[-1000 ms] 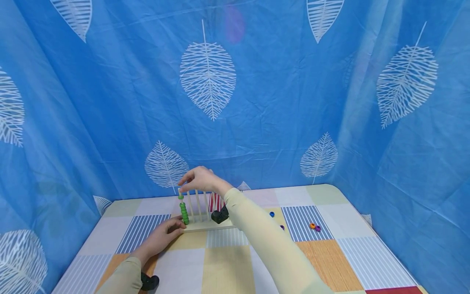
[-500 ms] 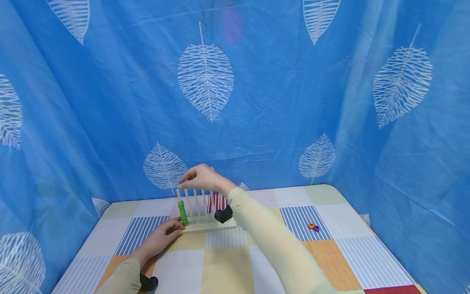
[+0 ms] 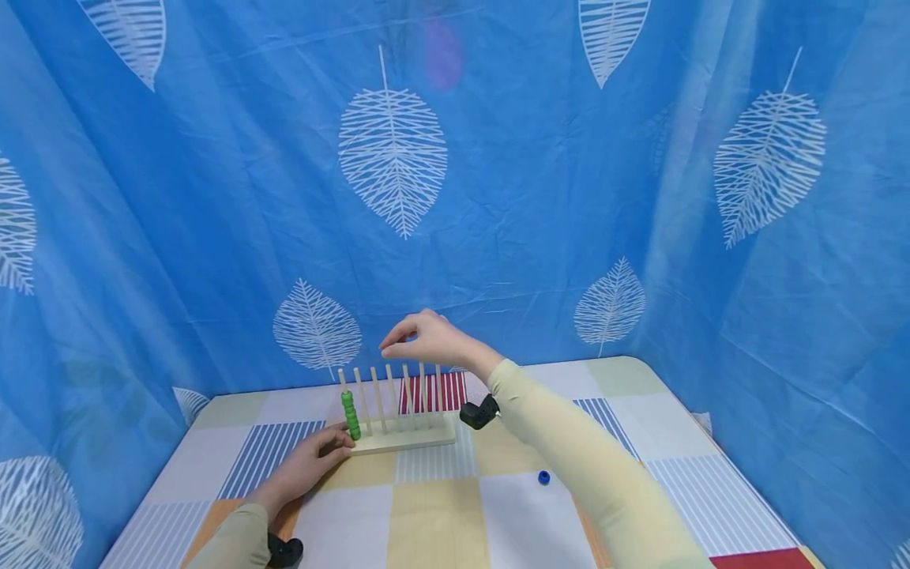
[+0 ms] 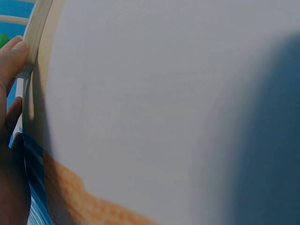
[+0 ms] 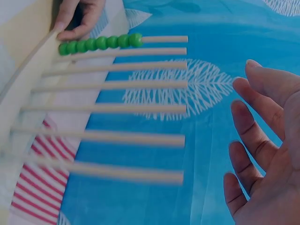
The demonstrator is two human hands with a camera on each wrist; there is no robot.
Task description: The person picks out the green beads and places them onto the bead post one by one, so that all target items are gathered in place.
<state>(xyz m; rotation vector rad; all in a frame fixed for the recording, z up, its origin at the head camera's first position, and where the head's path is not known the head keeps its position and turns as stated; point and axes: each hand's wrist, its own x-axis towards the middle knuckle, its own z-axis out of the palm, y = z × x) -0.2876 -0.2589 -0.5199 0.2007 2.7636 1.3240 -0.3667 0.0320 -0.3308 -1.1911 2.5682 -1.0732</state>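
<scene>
In the head view, a wooden rack with a flat base and a row of upright pegs stands on the table. Green beads are stacked on the leftmost peg, whose bare tip shows above them. My left hand grips the base's left end between thumb and fingers, as the right wrist view also shows. Above the pegs hovers my right hand, apart from the rack. Its fingers are relaxed and hold nothing in the right wrist view.
A blue bead lies on the patchwork tablecloth, left of my right forearm. Behind the table hangs a blue curtain with white leaves. Dark wrist devices sit on both wrists.
A green bead near the leftmost peg's top has dropped onto the stack. My right hand has lifted off that peg and moved right. My left hand stays on the base.
</scene>
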